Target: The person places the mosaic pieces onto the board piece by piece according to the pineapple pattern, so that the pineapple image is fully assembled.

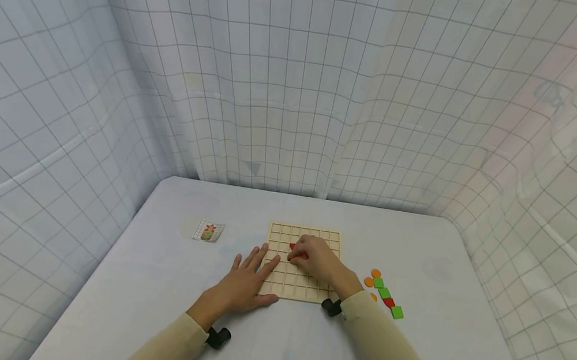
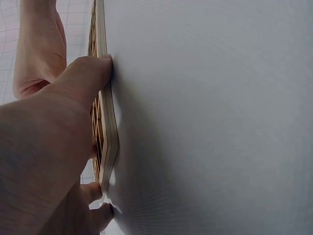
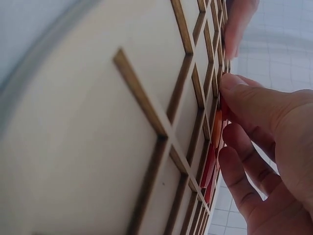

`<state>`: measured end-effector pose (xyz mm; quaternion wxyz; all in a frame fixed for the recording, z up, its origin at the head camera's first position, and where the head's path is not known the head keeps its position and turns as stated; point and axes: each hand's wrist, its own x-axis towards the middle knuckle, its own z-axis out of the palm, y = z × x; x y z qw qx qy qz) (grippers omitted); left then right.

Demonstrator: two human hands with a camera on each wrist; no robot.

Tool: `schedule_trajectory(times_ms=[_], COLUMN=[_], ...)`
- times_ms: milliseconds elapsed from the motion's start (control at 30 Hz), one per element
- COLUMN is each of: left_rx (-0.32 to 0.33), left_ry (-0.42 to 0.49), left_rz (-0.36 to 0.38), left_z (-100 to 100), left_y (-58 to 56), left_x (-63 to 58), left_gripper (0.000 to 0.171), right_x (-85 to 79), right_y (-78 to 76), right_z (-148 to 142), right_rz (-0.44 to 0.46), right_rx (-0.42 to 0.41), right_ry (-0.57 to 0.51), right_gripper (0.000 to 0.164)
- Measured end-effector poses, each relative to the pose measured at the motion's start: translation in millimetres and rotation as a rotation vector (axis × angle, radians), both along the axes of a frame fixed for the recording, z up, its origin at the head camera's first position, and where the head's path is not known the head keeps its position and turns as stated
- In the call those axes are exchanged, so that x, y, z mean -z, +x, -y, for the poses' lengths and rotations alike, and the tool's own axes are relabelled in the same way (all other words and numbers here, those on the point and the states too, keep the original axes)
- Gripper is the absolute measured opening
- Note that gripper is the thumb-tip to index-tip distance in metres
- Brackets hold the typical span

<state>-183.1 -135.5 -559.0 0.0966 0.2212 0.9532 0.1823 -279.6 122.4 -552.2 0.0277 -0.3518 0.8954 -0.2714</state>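
A pale wooden board point(image 1: 271, 288) with a raised grid lies on the table. My left hand point(image 1: 241, 288) is spread along its left side, fingers straight, with the thumb at the board's near edge point(image 2: 108, 122). Over the middle of the grid, my right hand point(image 1: 314, 258) pinches a small red piece point(image 3: 224, 108) between thumb and fingers, low at the cells. Most of that piece is hidden by the fingertips. Close by in the right wrist view, an orange piece point(image 3: 217, 128) and red pieces point(image 3: 209, 166) sit in grid cells.
To the right of the board lie loose flat pieces: orange discs point(image 1: 375, 273), green squares point(image 1: 379, 283) and a red piece point(image 1: 388, 302). A small gridded card point(image 1: 215, 232) with a printed flower picture rests at the left. Checked white curtains point(image 1: 287, 87) surround the white table point(image 1: 153, 283).
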Motion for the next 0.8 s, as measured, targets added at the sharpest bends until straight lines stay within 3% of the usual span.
schedule_trajectory(times_ms=[333,800], left_rx=[-0.002,0.003], left_ry=[-0.007,0.004], left_rz=[-0.002,-0.018], left_z=[0.2,-0.7], left_y=[-1.2,-0.3], left_x=[2.4,1.9], left_gripper=[0.095,0.096], right_x=[-7.1,-3.7], right_y=[3.6,-1.3], right_z=[-0.6,-2.7], right_rz=[-0.015,-0.019], right_rx=[-0.021,-0.009], right_ry=[0.009,-0.006], right_gripper=[0.009,0.009])
